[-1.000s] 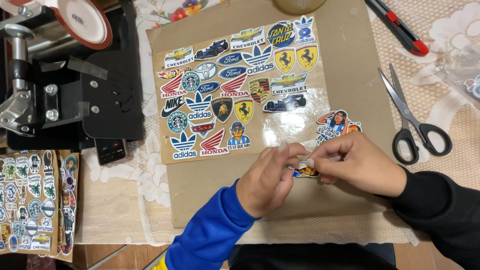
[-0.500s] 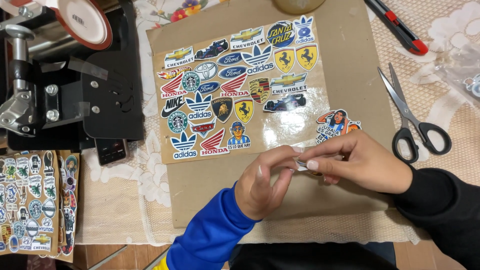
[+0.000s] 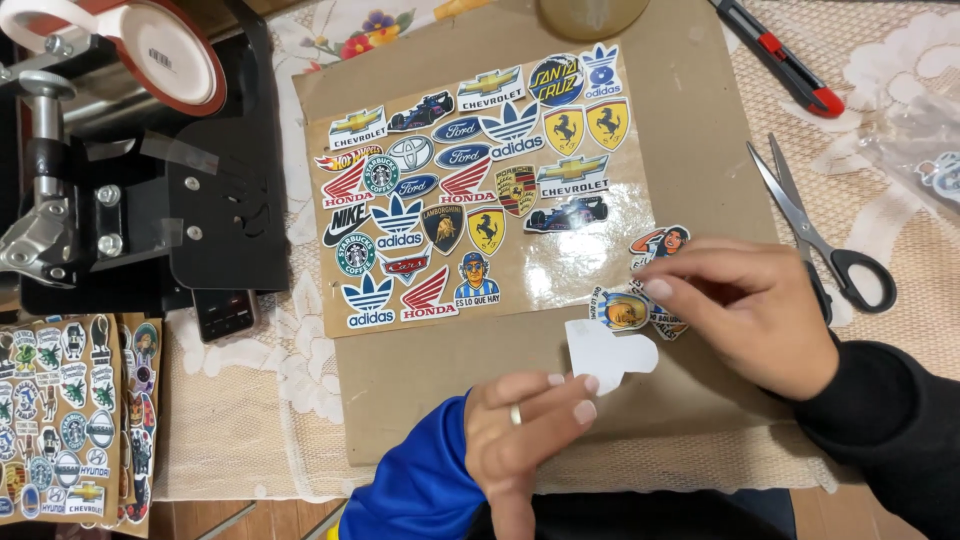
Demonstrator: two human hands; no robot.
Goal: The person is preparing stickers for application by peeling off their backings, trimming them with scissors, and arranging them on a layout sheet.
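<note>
I see my left hand at the bottom middle of the frame, in a blue sleeve. Its fingers are pinched shut on a white paper backing, which sticks up over the brown cardboard sheet. My right hand comes in from the right side in a black sleeve. Its fingertips are curled in close together and press on a small round sticker just above the white paper (I cannot tell if they grip it or only touch it). Another sticker of a cartoon face lies just above that hand.

A big clear sheet full of stickers fills the middle of the cardboard, close to both hands. Black scissors lie just right of my right hand, partly hidden behind it. A red and black cutter knife lies at the upper right. A black press machine sits at the upper left. More sticker sheets lie at the lower left. A lace tablecloth is under it all.
</note>
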